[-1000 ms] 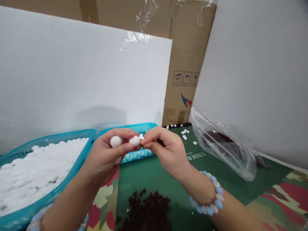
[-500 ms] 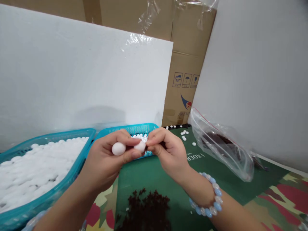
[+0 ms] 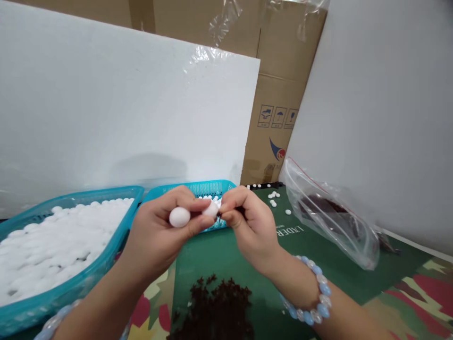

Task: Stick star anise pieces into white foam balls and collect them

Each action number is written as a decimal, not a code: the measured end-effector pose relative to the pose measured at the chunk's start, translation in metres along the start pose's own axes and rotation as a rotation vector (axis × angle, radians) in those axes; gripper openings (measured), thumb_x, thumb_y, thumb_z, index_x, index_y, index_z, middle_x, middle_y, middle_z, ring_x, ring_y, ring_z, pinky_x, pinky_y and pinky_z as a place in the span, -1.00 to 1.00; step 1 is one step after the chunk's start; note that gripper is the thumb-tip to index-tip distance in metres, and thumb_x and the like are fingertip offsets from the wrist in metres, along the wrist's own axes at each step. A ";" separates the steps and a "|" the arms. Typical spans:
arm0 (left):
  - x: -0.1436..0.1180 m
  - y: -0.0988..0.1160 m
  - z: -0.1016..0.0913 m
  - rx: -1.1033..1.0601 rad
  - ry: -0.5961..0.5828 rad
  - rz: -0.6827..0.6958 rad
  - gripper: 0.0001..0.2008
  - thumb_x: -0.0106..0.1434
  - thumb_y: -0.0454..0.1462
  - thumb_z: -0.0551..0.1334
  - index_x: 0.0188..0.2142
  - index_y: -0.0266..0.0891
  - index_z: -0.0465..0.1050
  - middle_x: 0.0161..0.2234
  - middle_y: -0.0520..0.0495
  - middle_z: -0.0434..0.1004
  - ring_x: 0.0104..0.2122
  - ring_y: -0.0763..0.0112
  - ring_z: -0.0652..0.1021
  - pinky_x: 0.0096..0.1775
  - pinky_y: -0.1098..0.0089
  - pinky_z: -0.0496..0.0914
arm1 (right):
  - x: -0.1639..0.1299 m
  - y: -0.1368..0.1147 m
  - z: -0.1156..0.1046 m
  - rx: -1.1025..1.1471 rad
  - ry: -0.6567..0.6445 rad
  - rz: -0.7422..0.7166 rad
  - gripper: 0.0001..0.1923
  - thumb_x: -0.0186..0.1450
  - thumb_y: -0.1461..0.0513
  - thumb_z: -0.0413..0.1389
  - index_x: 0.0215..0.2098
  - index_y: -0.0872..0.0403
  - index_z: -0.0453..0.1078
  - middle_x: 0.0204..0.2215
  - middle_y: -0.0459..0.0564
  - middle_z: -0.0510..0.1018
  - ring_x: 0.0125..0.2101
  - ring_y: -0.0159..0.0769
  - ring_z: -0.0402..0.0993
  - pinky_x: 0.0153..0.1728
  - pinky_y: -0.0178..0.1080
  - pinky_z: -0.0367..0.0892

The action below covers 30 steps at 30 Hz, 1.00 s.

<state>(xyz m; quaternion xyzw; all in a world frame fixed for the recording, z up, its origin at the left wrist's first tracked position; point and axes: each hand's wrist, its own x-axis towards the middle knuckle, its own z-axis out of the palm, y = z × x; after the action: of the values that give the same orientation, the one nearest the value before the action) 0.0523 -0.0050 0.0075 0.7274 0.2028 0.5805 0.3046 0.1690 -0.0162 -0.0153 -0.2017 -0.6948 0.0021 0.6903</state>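
Two small, smooth white balls are in my left hand (image 3: 161,224). One white ball (image 3: 180,217) rests in the crook of the fingers, and another white ball (image 3: 211,209) is pinched between thumb and forefinger. My right hand (image 3: 251,224) is closed in a pinch at the right side of that second ball. A tiny dark piece (image 3: 219,215) shows at its fingertips, against the ball; its exact shape is hidden. Below the hands, a pile of small dark brown, jagged pieces (image 3: 221,307) lies on the green mat (image 3: 201,255).
A turquoise basket (image 3: 116,245) full of white balls stands left. Behind my hands is a second turquoise basket (image 3: 191,186) with small white pieces. Loose white pieces (image 3: 273,203) and a clear zip bag (image 3: 332,222) with dark contents lie right. Cardboard (image 3: 279,85) and a white board (image 3: 123,104) stand behind.
The whole view has shifted slightly. A dark piece now shows between my right fingertips and the pinched ball, whose turn in the left fingers looks slight. Both hands keep nearly the same pose.
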 end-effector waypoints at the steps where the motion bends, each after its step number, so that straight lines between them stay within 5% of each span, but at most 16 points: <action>1: -0.001 0.000 0.000 0.041 0.005 0.029 -0.86 -0.19 -0.43 0.19 -0.64 -0.14 0.38 -0.73 0.18 0.17 -0.68 0.71 0.25 -0.62 0.65 0.18 | 0.000 0.000 0.000 -0.004 0.008 -0.001 -0.85 0.10 0.37 -0.10 -0.61 0.09 0.08 -0.66 -0.17 0.18 -0.63 -0.55 0.12 -0.66 -0.48 0.10; 14: -0.003 0.000 0.001 0.280 -0.031 0.232 -0.89 -0.16 -0.40 0.18 -0.63 -0.16 0.33 -0.66 0.13 0.29 -0.65 0.64 0.28 -0.61 0.58 0.17 | -0.005 0.005 0.002 0.005 -0.012 0.050 -0.85 0.09 0.35 -0.09 -0.61 0.08 0.06 -0.66 -0.20 0.12 -0.70 -0.56 0.02 -0.67 -0.43 0.08; 24: -0.002 -0.004 0.004 0.083 -0.015 0.045 -0.86 -0.24 -0.44 0.20 -0.68 -0.16 0.37 -0.70 0.09 0.29 -0.67 0.58 0.30 -0.62 0.56 0.17 | -0.003 0.003 -0.003 -0.143 -0.187 0.002 -0.92 0.17 0.30 -0.18 -0.46 0.02 0.09 -0.67 -0.19 0.12 -0.70 -0.52 0.09 -0.71 -0.42 0.09; 30: 0.002 -0.008 0.004 -0.270 0.044 -0.176 -0.84 -0.29 -0.47 0.21 -0.72 -0.19 0.33 -0.71 0.13 0.34 -0.67 0.64 0.33 -0.65 0.66 0.21 | -0.001 0.000 0.001 -0.333 -0.105 -0.150 -0.90 0.17 0.33 -0.18 -0.41 0.05 0.13 -0.58 -0.11 0.28 -0.51 -0.47 0.24 -0.59 -0.42 0.17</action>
<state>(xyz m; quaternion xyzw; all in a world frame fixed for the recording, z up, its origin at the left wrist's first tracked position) 0.0571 0.0013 0.0031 0.6461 0.1926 0.5895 0.4449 0.1682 -0.0167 -0.0159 -0.2607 -0.7335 -0.1539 0.6086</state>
